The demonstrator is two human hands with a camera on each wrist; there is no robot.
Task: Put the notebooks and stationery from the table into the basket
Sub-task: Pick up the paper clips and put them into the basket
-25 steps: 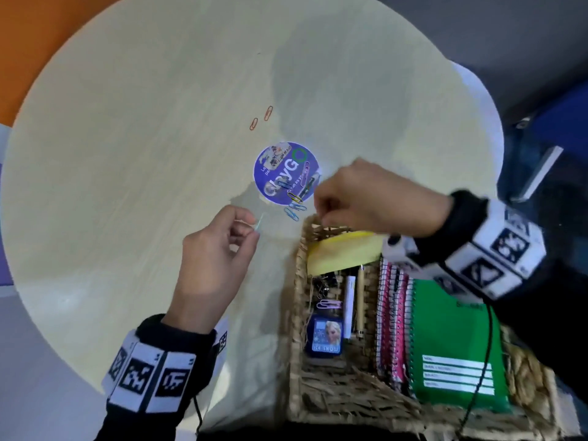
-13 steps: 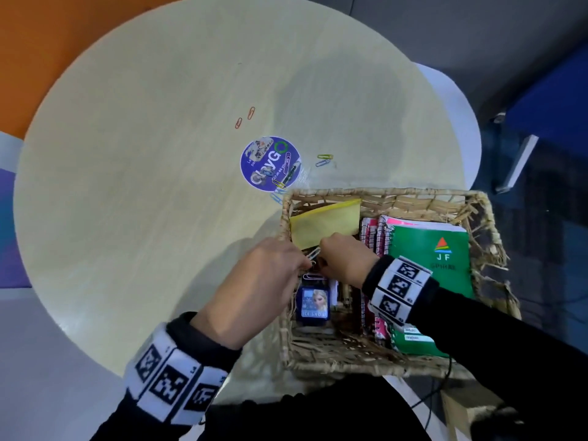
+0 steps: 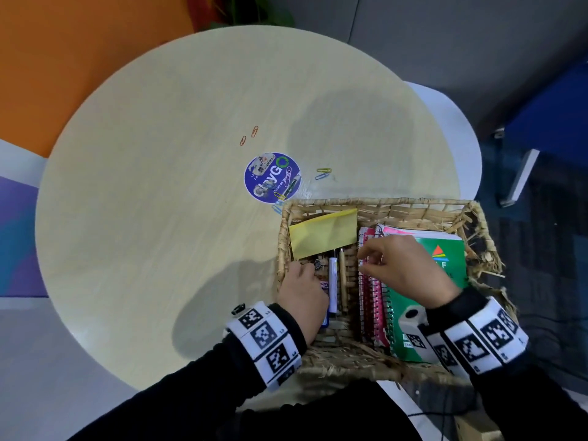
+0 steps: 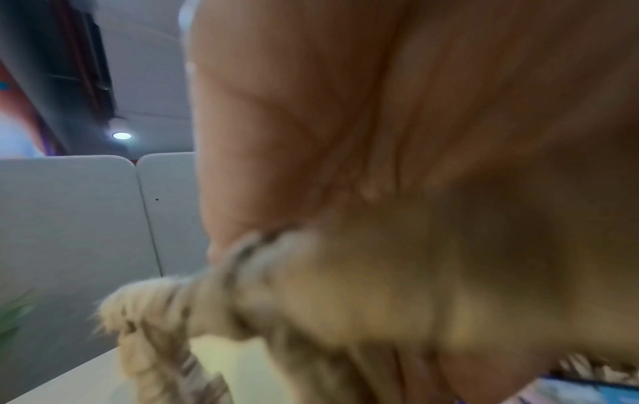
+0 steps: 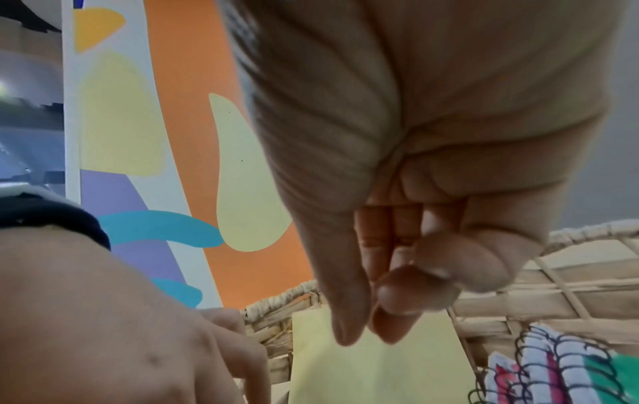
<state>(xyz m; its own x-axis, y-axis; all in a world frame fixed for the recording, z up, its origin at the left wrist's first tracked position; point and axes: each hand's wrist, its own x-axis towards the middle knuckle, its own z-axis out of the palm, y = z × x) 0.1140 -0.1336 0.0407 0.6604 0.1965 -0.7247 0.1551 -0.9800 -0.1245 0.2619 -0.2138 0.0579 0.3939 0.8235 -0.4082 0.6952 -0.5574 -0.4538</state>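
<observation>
Both my hands are down inside the basket, with paper clips still out on the surface.

My left hand (image 3: 302, 294) reaches into the basket (image 3: 378, 206) along its 9 o'clock wall, fingertips by the black binder clips (image 3: 317, 265); I cannot tell whether it grips anything. My right hand (image 3: 404, 265) hovers over the spiral notebooks (image 3: 370, 300), fingers curled, fingertips bunched together, nothing visible between them. The yellow sticky pad (image 3: 323, 235) leans at the basket's 11 o'clock corner, the pens (image 3: 337, 281) lie between my hands, and the green notebook (image 3: 445, 259) sits toward 3 o'clock. On the surface (image 3: 159, 218), two orange clips (image 3: 248, 135) lie at 12 o'clock of the round sticker (image 3: 272, 177), a yellow and a blue clip (image 3: 323, 173) at its 3 o'clock, and more clips (image 3: 280, 198) at its 5 o'clock edge.
</observation>
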